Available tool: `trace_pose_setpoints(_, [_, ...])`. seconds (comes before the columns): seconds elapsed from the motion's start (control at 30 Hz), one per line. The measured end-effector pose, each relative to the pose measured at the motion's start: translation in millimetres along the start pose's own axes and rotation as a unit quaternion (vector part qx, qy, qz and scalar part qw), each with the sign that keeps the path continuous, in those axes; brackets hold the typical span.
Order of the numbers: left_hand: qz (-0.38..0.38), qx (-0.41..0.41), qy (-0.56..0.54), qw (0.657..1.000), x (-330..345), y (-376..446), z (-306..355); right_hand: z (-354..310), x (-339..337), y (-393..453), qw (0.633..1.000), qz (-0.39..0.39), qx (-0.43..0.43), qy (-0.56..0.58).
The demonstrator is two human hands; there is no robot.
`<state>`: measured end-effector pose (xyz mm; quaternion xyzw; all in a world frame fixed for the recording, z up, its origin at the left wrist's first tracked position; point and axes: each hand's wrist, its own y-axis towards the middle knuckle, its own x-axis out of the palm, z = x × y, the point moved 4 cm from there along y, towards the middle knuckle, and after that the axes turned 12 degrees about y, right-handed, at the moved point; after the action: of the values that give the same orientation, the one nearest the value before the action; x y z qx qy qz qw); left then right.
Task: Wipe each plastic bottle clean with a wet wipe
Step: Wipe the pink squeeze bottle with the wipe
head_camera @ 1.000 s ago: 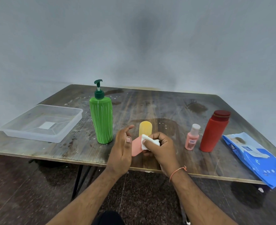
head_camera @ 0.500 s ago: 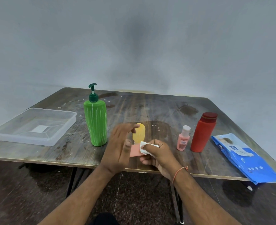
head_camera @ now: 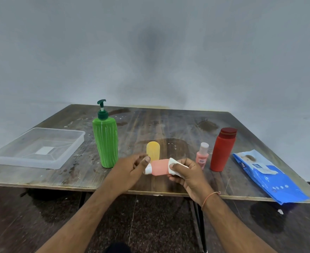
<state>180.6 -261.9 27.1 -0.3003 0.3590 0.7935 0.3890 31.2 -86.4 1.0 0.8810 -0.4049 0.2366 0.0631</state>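
- The small pink bottle (head_camera: 160, 167) lies sideways in the air above the near edge of the surface (head_camera: 77, 172), white cap end toward the left hand (head_camera: 130, 168), whose fingertips pinch that end
- The right hand (head_camera: 185, 172) is closed round the other end, pressing the folded wet wipe (head_camera: 174, 161) against it
- It looks light and a little squashy (soft plastic, I'd guess), and a damp skin may turn slick, so pinching the stiffer cap end seems the sound hold
- Against half a second ago, the bottle has turned level and shows far more of its body, where the left hand then hid most of it; the wipe has gone toward the base
- Green pump bottle (head_camera: 106, 143), yellow bottle (head_camera: 152, 150), small peach bottle (head_camera: 202, 156) and red bottle (head_camera: 222, 148) stand upright behind
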Motion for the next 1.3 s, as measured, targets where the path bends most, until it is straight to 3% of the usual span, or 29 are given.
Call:
trace_pose_setpoints(0.1, [-0.119,0.04,0.004,0.992,11,-3,8,-5,-15,0,1.0,0.013,-0.019,-0.02])
trace_pose_setpoints(0.2, [-0.135,0.081,0.045,0.987,17,-2,23,-10,-27,-1,0.999,0.028,-0.029,-0.032])
trace_pose_setpoints(0.33, [-0.028,0.119,0.139,0.983,21,1,33,-16,-36,-7,0.999,0.037,-0.015,-0.021])
trace_pose_setpoints(0.47, [0.085,0.094,0.098,0.987,24,-2,40,-18,-40,-9,0.999,0.042,-0.011,-0.007])
trace_pose_setpoints(0.67, [-0.025,0.015,0.073,0.997,30,0,44,-21,-52,-11,0.998,0.041,-0.039,-0.015])
trace_pose_setpoints(0.8, [-0.089,0.022,0.077,0.993,35,4,46,-23,-61,-9,0.997,0.05,-0.054,-0.033])
trace_pose_setpoints(1.03, [-0.065,0.002,0.084,0.994,48,7,58,-31,-72,-15,0.994,0.056,-0.064,-0.062])
trace_pose_setpoints(1.3, [-0.169,-0.002,0.092,0.981,68,16,68,-39,-86,-17,0.993,0.053,-0.078,-0.075])
